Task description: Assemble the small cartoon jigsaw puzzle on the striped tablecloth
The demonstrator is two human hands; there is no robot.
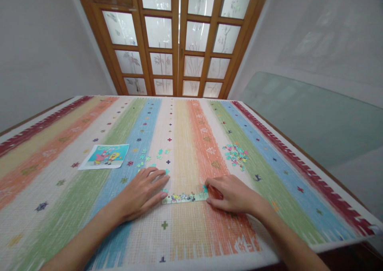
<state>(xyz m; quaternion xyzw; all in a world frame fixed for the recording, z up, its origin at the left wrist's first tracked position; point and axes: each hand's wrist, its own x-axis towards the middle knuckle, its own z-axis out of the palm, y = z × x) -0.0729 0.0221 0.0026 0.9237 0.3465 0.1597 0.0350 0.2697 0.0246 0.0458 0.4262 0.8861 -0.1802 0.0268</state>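
A narrow strip of joined jigsaw puzzle pieces [186, 197] lies on the striped tablecloth. My left hand [146, 193] rests at its left end, palm down with the fingers stretched out and the thumb beside the strip. Small teal pieces show around its fingertips. At the other end, my right hand [227, 193] has thumb and index finger curled round a teal puzzle piece [205, 188], close to the strip's corner. Beyond my left hand lie several loose teal pieces [159, 154]. A printed cartoon picture [104, 157] lies flat to the left.
A mixed pile of puzzle pieces [235, 155] sits beyond my right hand. The tablecloth [191, 239] has printed stars, crosses and trees. Past the table's far edge stand wooden doors [179, 55] with glass panes. A pale glass panel [314, 119] leans along the right wall.
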